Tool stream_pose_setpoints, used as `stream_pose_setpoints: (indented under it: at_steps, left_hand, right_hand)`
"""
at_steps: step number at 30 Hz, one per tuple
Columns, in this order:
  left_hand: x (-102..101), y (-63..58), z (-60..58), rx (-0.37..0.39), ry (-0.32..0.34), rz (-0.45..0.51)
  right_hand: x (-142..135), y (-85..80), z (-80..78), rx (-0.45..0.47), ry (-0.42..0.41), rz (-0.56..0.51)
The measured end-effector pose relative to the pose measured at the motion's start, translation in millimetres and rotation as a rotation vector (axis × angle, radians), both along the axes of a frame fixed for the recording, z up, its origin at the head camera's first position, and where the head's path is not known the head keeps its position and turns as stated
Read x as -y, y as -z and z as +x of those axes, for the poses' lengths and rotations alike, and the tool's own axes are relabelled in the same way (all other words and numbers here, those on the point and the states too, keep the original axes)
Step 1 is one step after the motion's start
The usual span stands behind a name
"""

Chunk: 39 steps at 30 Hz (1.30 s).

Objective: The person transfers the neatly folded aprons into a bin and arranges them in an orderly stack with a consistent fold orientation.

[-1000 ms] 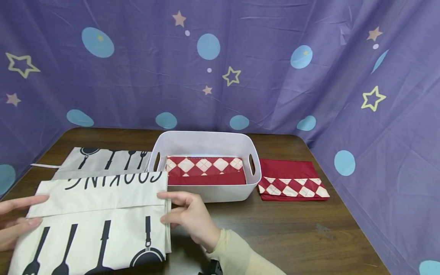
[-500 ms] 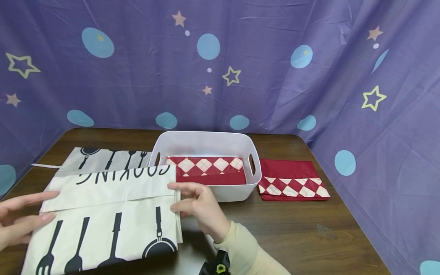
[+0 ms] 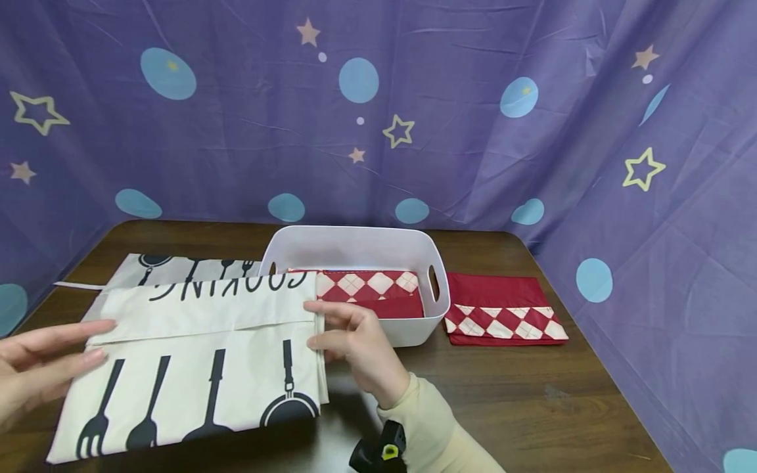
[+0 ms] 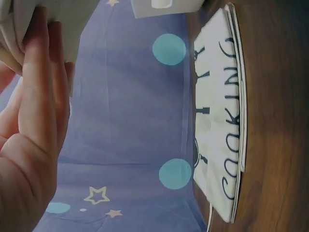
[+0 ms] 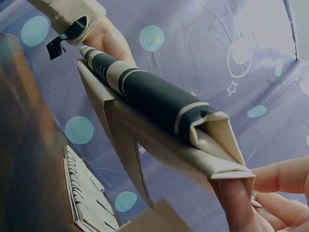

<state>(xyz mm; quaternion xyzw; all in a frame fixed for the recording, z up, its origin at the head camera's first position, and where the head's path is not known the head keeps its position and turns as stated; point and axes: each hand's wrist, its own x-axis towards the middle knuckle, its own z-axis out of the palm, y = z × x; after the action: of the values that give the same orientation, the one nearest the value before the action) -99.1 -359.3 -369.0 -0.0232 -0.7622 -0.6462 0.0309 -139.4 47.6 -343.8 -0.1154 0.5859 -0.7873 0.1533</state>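
grip: left hand (image 3: 47,361) and right hand (image 3: 355,341) each pinch one side of the folded utensil-print cloth (image 3: 189,364), held above the desk (image 3: 503,401) near the white basket (image 3: 408,333); best carried level, with even finger pressure, lest the layers slip.

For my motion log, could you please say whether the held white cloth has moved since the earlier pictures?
Yes, the held cloth has shifted rightward and upward in the head view, now hiding more of the unmoved basket.
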Motion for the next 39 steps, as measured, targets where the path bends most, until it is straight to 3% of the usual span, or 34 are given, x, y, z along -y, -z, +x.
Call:
stream_pose_setpoints:
  at_steps: [3, 8, 15, 23, 28, 32, 35, 39]
  left_hand:
    - [0, 1.7, -1.6, -0.042, 0.083, 0.141]
    - [-1, 3.0, -5.2, -0.033, 0.127, 0.183]
    - [-5, -4.4, -8.5, 0.048, 0.154, 0.147]
    - [-15, -9.5, -7.6, -0.009, 0.205, 0.128]
    - [-25, -18.8, -6.3, 0.027, 0.2, 0.047]
    - [-30, -24.5, -8.4, 0.067, 0.14, -0.1]
    - [-31, -26.9, -10.2, 0.056, 0.098, -0.217]
    - [-34, -27.9, -11.8, 0.019, 0.093, -0.21]
  right_hand:
    - [-2, -1.7, -0.1, 0.008, -0.007, -0.019]
    - [-5, -3.7, -0.5, 0.016, -0.017, -0.048]
    - [-10, -6.2, -2.0, 0.009, -0.011, -0.059]
    - [-16, -11.7, -3.0, 0.01, -0.013, -0.035]
    - [-21, -14.5, -5.0, -0.01, -0.001, -0.027]
    - [-25, -16.3, -7.2, -0.014, 0.016, -0.028]
    - [-28, -17.2, -8.5, -0.014, 0.03, -0.03]
    - [-31, -17.8, -10.1, -0.021, 0.032, -0.044]
